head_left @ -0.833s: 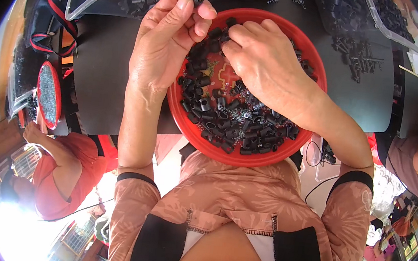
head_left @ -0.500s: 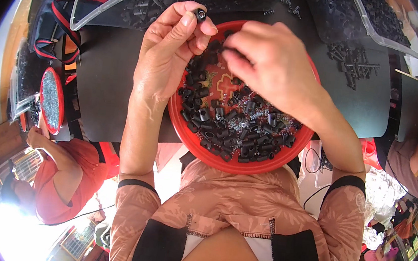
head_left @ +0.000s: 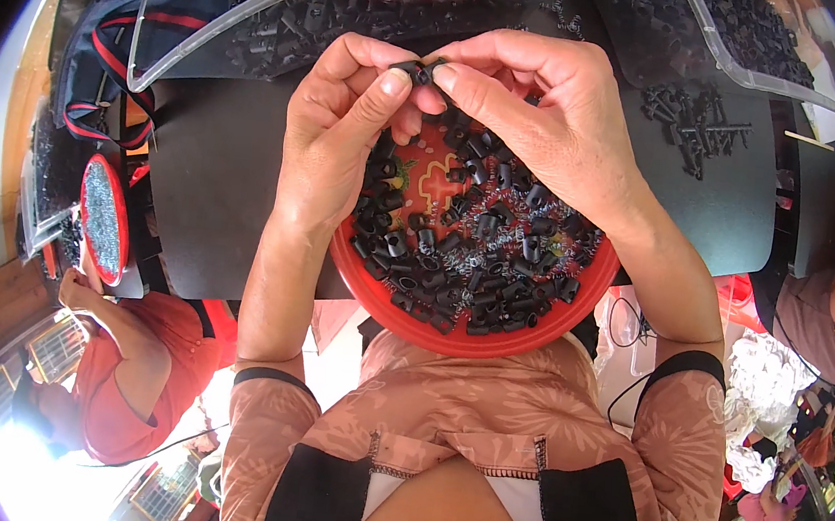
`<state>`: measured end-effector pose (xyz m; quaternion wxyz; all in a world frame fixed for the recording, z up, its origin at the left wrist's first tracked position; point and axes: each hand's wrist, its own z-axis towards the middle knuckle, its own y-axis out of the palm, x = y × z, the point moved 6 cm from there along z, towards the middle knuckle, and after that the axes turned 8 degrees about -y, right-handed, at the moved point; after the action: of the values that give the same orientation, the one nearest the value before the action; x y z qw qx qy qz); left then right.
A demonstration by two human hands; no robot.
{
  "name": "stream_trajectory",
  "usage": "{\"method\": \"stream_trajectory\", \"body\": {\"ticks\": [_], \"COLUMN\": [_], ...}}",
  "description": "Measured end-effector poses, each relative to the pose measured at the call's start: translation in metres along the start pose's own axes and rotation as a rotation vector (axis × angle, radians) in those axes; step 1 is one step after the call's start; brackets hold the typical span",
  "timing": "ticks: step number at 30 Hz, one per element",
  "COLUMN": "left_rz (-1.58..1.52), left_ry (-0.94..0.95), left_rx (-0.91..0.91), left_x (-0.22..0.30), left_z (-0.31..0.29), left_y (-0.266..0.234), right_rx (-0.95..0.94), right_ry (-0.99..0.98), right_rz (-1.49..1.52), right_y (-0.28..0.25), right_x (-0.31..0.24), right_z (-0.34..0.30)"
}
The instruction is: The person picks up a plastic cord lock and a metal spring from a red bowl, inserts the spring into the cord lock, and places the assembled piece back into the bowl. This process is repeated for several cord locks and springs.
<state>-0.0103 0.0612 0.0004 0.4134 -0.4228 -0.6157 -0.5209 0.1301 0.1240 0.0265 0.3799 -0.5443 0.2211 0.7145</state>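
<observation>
Above the far left part of a round red tray (head_left: 460, 343), my two hands meet fingertip to fingertip. My left hand (head_left: 329, 132) pinches a small black plastic barrel (head_left: 419, 74) with a hole in it, like a cord lock body. My right hand (head_left: 571, 125) is closed too, thumb and forefinger gripping a small dark piece against that barrel; the fingers hide most of it. Many similar black barrels (head_left: 505, 289) lie loose in the tray, mixed with thin metal springs (head_left: 530, 241). The tray rests at my lap, against the table's near edge.
Clear plastic bins of black parts stand at the far left (head_left: 300, 23) and far right (head_left: 757, 77) of the dark table (head_left: 224, 182). Loose black pieces (head_left: 697, 127) lie near the right bin. A co-worker in red (head_left: 142, 355) sits left beside another red tray (head_left: 105, 215); another person (head_left: 828, 330) is at right.
My right hand has come up from over the tray to my left fingers, bringing a small dark piece to the barrel. My left hand has lowered slightly and moved right.
</observation>
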Motion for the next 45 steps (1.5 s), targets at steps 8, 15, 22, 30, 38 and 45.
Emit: {"method": "stream_trajectory", "body": {"ticks": [8,15,22,30,38,45], "left_rz": [0.127,0.245,0.113,0.446,0.439,0.419], "left_ry": [0.023,0.057,0.02,0.179,0.123,0.036], "left_rx": [0.044,0.082,0.028,0.119,0.042,0.066], "left_x": [-0.001,0.0,-0.003,0.001,0.0,-0.003], "left_z": [-0.002,-0.004,-0.004,-0.012,-0.006,-0.004], "left_y": [0.001,0.004,0.007,0.011,0.011,0.011], "right_rx": [-0.026,-0.074,-0.101,-0.112,-0.162,-0.143], "right_ry": [0.033,0.081,0.104,0.095,0.113,0.067], "right_rz": [0.064,0.09,0.269,0.18,0.186,0.051], "right_y": [0.002,0.002,0.004,0.007,0.0,-0.002], "right_x": [0.009,0.018,0.021,0.022,0.017,0.021], "right_z": [-0.001,-0.001,-0.001,-0.006,-0.003,-0.003]}}
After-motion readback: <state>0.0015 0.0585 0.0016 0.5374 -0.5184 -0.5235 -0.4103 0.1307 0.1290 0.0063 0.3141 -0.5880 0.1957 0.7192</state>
